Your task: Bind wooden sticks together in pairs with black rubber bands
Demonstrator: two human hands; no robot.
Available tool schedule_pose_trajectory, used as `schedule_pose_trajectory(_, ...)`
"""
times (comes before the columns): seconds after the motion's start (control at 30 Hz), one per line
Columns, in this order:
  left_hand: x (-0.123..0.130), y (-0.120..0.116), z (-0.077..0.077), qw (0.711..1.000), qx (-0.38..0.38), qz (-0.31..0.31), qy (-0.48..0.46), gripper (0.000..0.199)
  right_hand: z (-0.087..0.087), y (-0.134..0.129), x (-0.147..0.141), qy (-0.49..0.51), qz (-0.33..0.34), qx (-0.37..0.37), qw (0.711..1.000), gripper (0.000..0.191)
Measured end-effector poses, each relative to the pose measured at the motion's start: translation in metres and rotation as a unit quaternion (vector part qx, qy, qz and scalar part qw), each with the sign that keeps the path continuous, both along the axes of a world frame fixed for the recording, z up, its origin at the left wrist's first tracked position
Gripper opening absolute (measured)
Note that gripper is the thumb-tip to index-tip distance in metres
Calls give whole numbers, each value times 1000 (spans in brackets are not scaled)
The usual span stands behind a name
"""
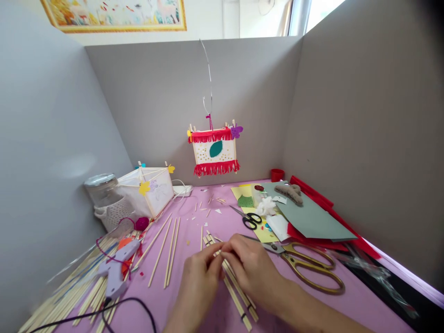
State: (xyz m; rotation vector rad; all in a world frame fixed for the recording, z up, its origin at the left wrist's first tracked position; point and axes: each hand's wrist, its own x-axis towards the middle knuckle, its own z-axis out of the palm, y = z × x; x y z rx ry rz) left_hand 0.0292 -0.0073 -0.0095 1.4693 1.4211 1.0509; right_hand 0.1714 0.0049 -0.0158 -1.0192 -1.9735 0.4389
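Observation:
My left hand (pixel 201 273) and my right hand (pixel 248 263) meet at the fingertips in the middle of the table. Both are closed, pinching at a group of thin wooden sticks (pixel 233 293) that runs lengthwise beneath them. Dark narrow bands show near both ends of these sticks. The exact spot under the fingertips is hidden, so any small piece there cannot be made out. Loose wooden sticks (pixel 172 252) lie left of my left hand. Large scissors with gold handles (pixel 312 268) rest right of my right hand, and small black scissors (pixel 250 218) lie beyond it.
A decorated lantern (pixel 215 150) hangs from a wire hook. At left stand a white lantern (pixel 159 189), a jar (pixel 102 189), a purple glue gun (pixel 118 266) with its cable, and many sticks. Grey-green sheets (pixel 308 212), red felt and a red cup (pixel 277 175) are at right. Grey partitions surround the table.

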Motion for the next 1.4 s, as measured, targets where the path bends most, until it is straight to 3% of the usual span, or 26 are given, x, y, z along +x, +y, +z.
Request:
schedule_pose_trajectory(0.13,-9,2,11,973,-66,-20,-221,35,8,-1,-1,112,-22,-31,993,11)
schedule_pose_trajectory(0.23,-10,0,19,936,-41,-23,-349,30,7,-8,-9,116,41,-102,987,14)
schedule_pose_trajectory(0.33,-7,-4,23,902,-15,-17,-431,26,-3,-19,-24,85,132,-178,971,7)
schedule_pose_trajectory(0.43,-6,-10,29,887,1,-20,-461,25,-10,-25,-34,66,144,-170,973,11)
schedule_pose_trajectory(0.7,-8,-16,38,911,53,25,-408,27,-10,-13,-33,63,110,-103,987,21)
schedule_pose_trajectory(0.97,-14,-7,39,970,106,50,-212,22,-21,-6,-36,49,113,-143,982,20)
schedule_pose_trajectory(1.23,-13,-8,48,985,115,29,-124,19,-18,-6,-31,37,124,-126,984,20)
schedule_pose_trajectory(1.4,-15,-7,44,990,118,17,-70,18,-20,-4,-32,41,134,-119,983,21)
